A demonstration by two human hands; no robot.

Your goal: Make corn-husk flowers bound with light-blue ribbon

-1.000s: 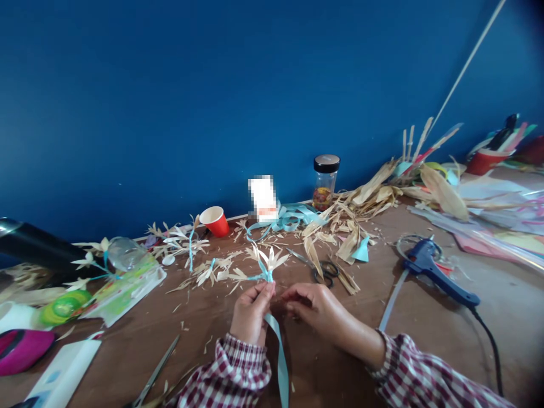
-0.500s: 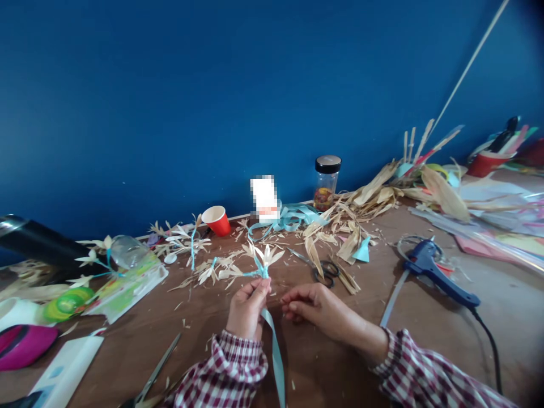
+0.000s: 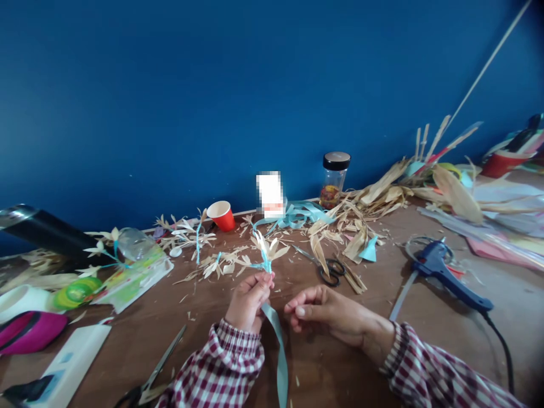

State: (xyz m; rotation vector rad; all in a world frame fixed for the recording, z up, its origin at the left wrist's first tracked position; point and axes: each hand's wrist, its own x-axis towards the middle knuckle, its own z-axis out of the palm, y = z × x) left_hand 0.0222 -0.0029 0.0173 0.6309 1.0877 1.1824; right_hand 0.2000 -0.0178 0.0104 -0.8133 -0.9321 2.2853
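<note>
Flower [image 3: 269,250] pinched in our left hand [image 3: 251,299] looks partly wrapped, ribbon [image 3: 279,347] hanging loose, while our right hand [image 3: 326,313] curls slackly, empty.

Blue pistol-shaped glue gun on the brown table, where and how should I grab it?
I'd take the blue pistol-shaped glue gun by its handle, right hand coming from the near right: it lies flat, handle slanting that way, nozzle pointing away.

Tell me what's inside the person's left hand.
The left hand holds a cream-petalled flower with a light-blue-wrapped base; its top shows above the grip, and a flat, light-blue ribbon hangs below. Whatever the hand covers in between is hidden.
</note>
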